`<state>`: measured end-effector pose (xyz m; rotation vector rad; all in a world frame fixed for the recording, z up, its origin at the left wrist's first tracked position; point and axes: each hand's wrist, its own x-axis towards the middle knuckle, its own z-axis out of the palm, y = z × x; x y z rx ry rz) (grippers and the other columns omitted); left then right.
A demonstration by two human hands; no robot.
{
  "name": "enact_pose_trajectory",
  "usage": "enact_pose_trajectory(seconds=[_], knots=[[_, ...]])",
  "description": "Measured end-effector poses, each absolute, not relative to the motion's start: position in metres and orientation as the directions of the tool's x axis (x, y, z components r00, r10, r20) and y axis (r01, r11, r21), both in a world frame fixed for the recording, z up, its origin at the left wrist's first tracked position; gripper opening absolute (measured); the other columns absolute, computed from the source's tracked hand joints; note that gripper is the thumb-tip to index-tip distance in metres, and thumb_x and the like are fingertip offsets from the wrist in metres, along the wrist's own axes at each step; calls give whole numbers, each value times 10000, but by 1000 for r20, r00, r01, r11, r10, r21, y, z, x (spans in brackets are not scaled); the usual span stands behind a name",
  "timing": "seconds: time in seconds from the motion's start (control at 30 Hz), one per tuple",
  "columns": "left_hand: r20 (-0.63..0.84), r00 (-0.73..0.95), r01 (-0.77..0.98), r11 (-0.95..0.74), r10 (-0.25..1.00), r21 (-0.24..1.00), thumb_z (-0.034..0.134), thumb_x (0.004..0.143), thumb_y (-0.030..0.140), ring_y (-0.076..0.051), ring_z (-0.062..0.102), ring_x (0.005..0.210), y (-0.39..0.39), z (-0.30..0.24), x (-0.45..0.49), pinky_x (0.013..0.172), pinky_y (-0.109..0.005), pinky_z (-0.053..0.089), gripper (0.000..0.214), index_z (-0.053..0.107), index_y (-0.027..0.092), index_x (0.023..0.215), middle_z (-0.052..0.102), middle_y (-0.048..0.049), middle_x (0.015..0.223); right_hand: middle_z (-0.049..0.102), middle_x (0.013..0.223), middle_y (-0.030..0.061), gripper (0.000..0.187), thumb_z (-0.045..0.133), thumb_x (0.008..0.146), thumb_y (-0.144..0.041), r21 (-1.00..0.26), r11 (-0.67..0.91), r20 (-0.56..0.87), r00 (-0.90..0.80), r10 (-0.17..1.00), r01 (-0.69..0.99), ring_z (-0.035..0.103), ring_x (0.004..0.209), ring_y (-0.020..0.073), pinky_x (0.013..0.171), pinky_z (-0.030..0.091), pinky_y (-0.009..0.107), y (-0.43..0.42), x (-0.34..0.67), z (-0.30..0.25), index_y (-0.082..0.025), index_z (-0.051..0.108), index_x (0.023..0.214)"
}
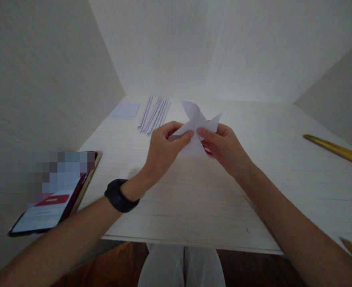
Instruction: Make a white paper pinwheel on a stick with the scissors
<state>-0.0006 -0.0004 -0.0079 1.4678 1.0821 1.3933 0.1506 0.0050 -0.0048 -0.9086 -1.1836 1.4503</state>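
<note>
Phone (48, 215) is just lying near left, screen glowing, some skinny yellow thing (337, 150) is sitting off right, and a pale wall (205, 48) is standing far back.

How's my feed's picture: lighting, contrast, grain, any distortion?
Head view: dim, soft light, the table brightest toward its back; the folded paper low in contrast against it; grainy walls; wide-angle stretch toward the edges; blocky pixelation over part of the phone.

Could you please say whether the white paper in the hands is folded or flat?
Folded: the white, star-like paper shows pointed flaps sticking out several ways.
</note>
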Motion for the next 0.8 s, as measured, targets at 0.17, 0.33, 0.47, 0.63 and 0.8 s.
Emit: enact_pose_trajectory(seconds=[0.17, 0.33, 0.47, 0.63, 0.8], knots=[[332, 3, 65, -332, 943, 941, 700, 722, 304, -113, 585, 619, -1, -8, -1, 537, -203, 472, 150, 684, 162, 766, 672, 5, 719, 629, 657, -9, 243, 779, 669, -369, -984, 26, 57, -174, 983, -174, 577, 587, 108, 565, 467, 245, 7, 153, -7, -181, 674, 782], [363, 0, 106, -361, 932, 927, 697, 724, 291, -117, 594, 634, -2, -7, -1, 543, -203, 471, 131, 684, 165, 756, 677, 7, 713, 640, 665, -6, 219, 778, 674, -354, -986, 76, 102, -174, 979, -146, 588, 611, 119, 581, 483, 256, 9, 155, -9, -183, 693, 781], [379, 1, 122, -377, 925, 918, 695, 727, 280, -118, 600, 646, -2, -7, 0, 560, -205, 476, 119, 683, 164, 751, 679, 9, 710, 658, 674, -2, 206, 780, 671, -347, -985, 111, 131, -163, 978, -129, 609, 648, 131, 613, 500, 265, 9, 154, -9, -182, 704, 769], [390, 7, 122, -388, 921, 914, 701, 729, 289, -125, 610, 663, -2, -7, -1, 573, -211, 482, 130, 690, 163, 761, 688, 3, 728, 684, 703, 10, 220, 773, 672, -347, -986, 123, 139, -151, 979, -111, 619, 653, 140, 612, 513, 277, 9, 154, -8, -176, 710, 794], [393, 5, 121, -391, 919, 912, 710, 731, 331, -135, 618, 682, -1, -9, -1, 579, -218, 485, 168, 699, 168, 770, 694, -6, 746, 709, 762, 19, 200, 762, 677, -326, -979, 153, 172, -142, 975, -134, 639, 692, 149, 643, 531, 287, 9, 152, -8, -177, 710, 799]])
